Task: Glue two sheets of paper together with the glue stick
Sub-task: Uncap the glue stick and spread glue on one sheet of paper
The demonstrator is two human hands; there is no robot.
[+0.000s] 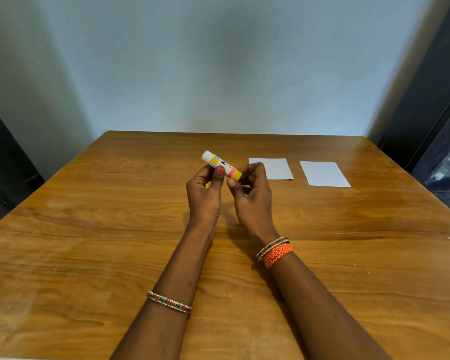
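A wooden table (89,255) with warm brown grain fills the lower half of the view. Behind it stands a plain, pale blue-grey wall (218,61), softly lit with a faint shadow at its centre. Dark panels (426,100) frame the scene at both side edges.

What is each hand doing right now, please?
Left hand: holds the glue stick by its middle.
Right hand: pinches the stick's yellow end.
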